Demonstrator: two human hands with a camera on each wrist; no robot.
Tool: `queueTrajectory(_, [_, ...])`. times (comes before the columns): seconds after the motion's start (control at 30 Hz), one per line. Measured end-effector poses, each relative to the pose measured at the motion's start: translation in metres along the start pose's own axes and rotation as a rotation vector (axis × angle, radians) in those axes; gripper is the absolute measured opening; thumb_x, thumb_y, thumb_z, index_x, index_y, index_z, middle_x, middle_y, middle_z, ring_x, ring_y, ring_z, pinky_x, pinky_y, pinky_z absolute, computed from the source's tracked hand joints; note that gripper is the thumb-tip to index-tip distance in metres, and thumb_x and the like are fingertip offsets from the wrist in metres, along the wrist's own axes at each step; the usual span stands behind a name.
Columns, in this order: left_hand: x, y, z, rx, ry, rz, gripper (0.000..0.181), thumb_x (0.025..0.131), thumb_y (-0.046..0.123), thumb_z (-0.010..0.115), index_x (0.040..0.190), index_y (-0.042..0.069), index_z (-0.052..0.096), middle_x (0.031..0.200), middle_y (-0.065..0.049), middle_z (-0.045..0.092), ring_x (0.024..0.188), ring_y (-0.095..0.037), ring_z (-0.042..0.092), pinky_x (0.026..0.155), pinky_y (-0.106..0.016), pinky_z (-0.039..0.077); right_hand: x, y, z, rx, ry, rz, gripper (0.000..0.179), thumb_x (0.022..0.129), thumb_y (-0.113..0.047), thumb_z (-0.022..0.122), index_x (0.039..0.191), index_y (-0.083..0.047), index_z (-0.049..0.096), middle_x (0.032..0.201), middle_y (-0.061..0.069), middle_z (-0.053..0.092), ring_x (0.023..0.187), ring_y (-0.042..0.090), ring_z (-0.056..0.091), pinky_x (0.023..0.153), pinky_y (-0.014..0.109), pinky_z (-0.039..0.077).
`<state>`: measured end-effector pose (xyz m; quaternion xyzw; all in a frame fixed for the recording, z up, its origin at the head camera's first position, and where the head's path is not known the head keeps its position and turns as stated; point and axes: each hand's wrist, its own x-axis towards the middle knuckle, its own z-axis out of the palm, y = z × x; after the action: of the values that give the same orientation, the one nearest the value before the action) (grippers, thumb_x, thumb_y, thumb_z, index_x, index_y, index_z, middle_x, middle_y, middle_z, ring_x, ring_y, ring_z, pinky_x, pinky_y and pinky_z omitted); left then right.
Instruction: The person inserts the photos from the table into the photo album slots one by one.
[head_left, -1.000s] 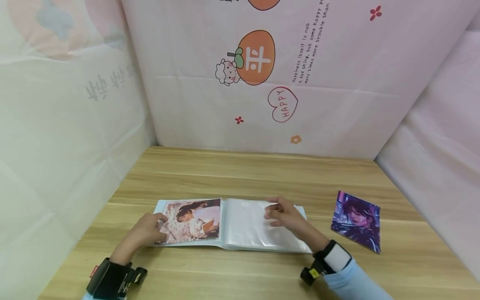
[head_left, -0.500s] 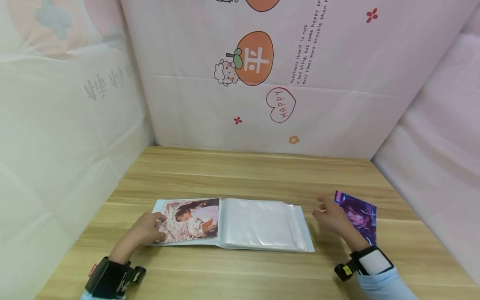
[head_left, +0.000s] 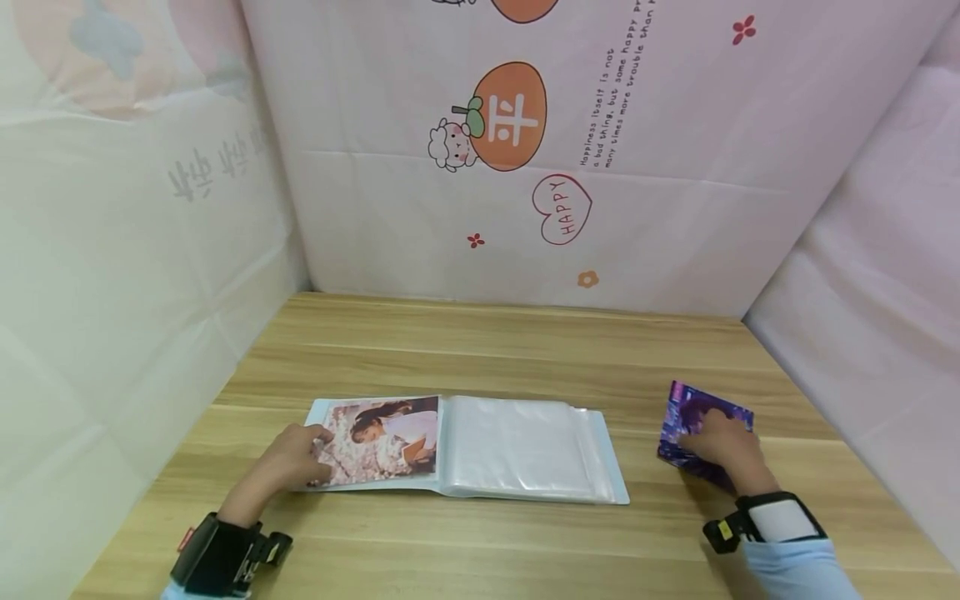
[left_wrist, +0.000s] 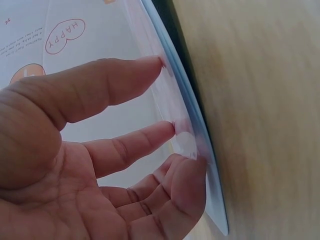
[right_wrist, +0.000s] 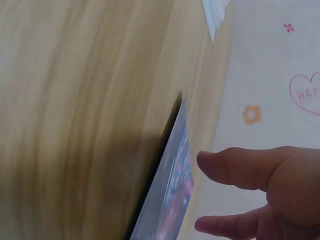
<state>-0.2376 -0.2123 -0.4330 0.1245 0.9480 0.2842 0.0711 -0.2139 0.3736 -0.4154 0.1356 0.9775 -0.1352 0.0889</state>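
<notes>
A small photo album (head_left: 613, 462) with a light blue cover lies spread on the table. Its left page bears a photo (head_left: 408, 429) of a person among pink blossoms, while clear plastic sleeves (head_left: 517, 450) lie on the right. My left hand (head_left: 291, 458) rests on the left page, thumb and forefinger tips touching its surface, as the left wrist view also shows. Farther right is a purple and blue picture card (head_left: 675, 429). Over that card is my right hand (head_left: 727, 450); in the right wrist view its thumb (right_wrist: 230, 167) and a finger are extended, apart from the card's face.
The wooden table (head_left: 480, 550) is enclosed by white printed cloth (head_left: 390, 225) at the back and both sides. Bare wood lies between album and card. Each wrist wears a strapped camera, like the black one (head_left: 225, 554) on the left.
My right hand has left the clear sleeves and moved right until it is over the purple card. The left hand stays on the photo page.
</notes>
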Motion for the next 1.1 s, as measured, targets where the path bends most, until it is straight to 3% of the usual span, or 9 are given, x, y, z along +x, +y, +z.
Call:
queueTrajectory(0.3, [0.003, 0.001, -0.001, -0.012, -0.021, -0.019, 0.045, 0.065, 0.005, 0.074, 0.105, -0.009, 0.060, 0.082, -0.011, 0.050, 0.072, -0.023, 0.045, 0.060, -0.035, 0.041, 0.000, 0.017, 0.003, 0.111, -0.075, 0.171, 0.090, 0.078, -0.041, 0.069, 0.114, 0.029, 0.026, 0.101, 0.046, 0.036, 0.094, 0.058, 0.035, 0.080, 0.062, 0.033])
queueTrajectory(0.63, [0.003, 0.001, 0.000, -0.017, -0.025, -0.015, 0.044, 0.065, 0.005, 0.074, 0.104, -0.008, 0.060, 0.083, -0.012, 0.050, 0.073, -0.023, 0.046, 0.061, -0.035, 0.041, 0.003, 0.026, 0.002, 0.186, -0.109, 0.217, 0.104, 0.074, -0.047, 0.072, 0.118, 0.032, 0.021, 0.102, 0.048, 0.031, 0.096, 0.060, 0.033, 0.079, 0.062, 0.037])
queueTrajectory(0.83, [0.002, 0.001, -0.001, -0.026, -0.025, -0.018, 0.044, 0.065, 0.004, 0.073, 0.104, -0.009, 0.059, 0.084, -0.013, 0.050, 0.073, -0.024, 0.046, 0.061, -0.035, 0.042, 0.008, 0.028, 0.003, 0.157, -0.108, 0.281, 0.109, 0.070, -0.049, 0.074, 0.122, 0.029, 0.019, 0.103, 0.048, 0.028, 0.098, 0.063, 0.028, 0.083, 0.066, 0.032])
queueTrajectory(1.1, [0.002, -0.001, 0.000, -0.020, -0.020, -0.022, 0.044, 0.064, 0.005, 0.074, 0.104, -0.009, 0.060, 0.084, -0.012, 0.051, 0.074, -0.024, 0.047, 0.061, -0.036, 0.042, 0.012, 0.032, 0.004, 0.231, -0.093, 0.335, 0.113, 0.063, -0.046, 0.081, 0.125, 0.026, 0.019, 0.103, 0.047, 0.024, 0.099, 0.063, 0.025, 0.085, 0.066, 0.031])
